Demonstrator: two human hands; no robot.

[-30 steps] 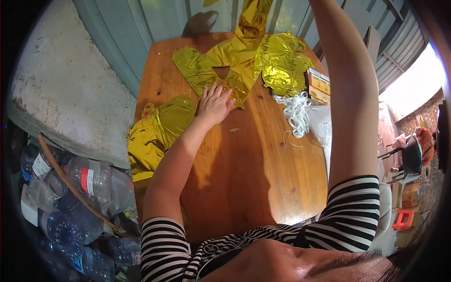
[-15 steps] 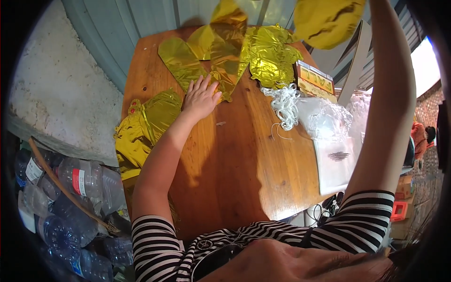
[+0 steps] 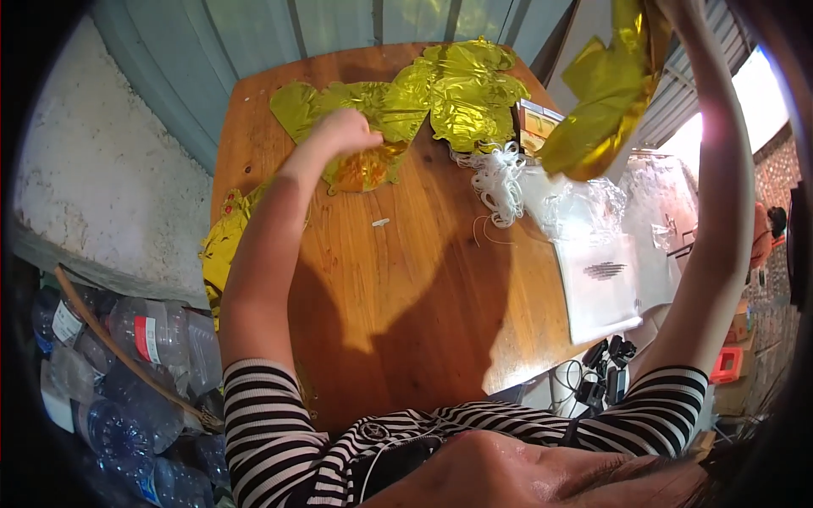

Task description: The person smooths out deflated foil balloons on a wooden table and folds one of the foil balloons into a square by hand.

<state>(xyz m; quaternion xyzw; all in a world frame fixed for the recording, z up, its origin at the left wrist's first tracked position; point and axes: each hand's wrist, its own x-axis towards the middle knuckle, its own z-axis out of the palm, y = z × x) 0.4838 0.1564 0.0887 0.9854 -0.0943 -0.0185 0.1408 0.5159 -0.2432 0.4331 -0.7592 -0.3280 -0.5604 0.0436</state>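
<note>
My right hand [image 3: 680, 10], raised at the top right and partly cut off by the frame, grips a flat gold foil balloon [image 3: 593, 110]. The balloon hangs down beside the table's far right corner. Over the far left part of the table, my left hand [image 3: 343, 132] is closed, its fingers curled above a shiny gold foil piece [image 3: 366, 172]. What the fingers pinch, if anything, is hidden. More flat gold foil balloons [image 3: 474, 97] lie along the far edge. Another gold foil piece [image 3: 222, 245] lies at the left edge, partly behind my left forearm.
On the wooden table [image 3: 406, 279], white string [image 3: 500, 184] lies beside clear plastic bags [image 3: 597, 279] and a small box [image 3: 538, 127]. Empty plastic bottles [image 3: 140, 326] fill the lower left. Dark cables [image 3: 593, 381] sit below the right edge. A corrugated metal wall [image 3: 339, 24] stands behind.
My left hand has gone from lying spread on the foil to closed and raised. The foil that stood up behind it is down. The balloon in my right hand now hangs lower.
</note>
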